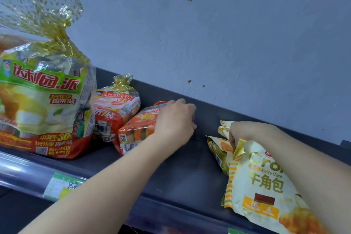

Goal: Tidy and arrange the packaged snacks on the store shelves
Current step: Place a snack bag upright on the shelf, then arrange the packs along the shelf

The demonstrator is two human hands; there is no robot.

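Observation:
On the dark shelf [182, 169], my left hand [175, 121] grips the far end of an orange cake pack [134, 131] that lies tilted on its side. Behind it stands a red cake bag [114, 112] with a gold tied top. A large green and red cake bag [43, 104] stands at the left front. My right hand [247, 133] grips the crumpled top of a cream and yellow croissant bag [266, 192]. A second croissant bag [218, 150] lies behind it, partly hidden.
A grey wall [228, 34] with small holes rises behind the shelf's back lip. A clear price rail with a green and white label [60, 186] runs along the shelf's front edge. Bare shelf lies between the two groups of bags.

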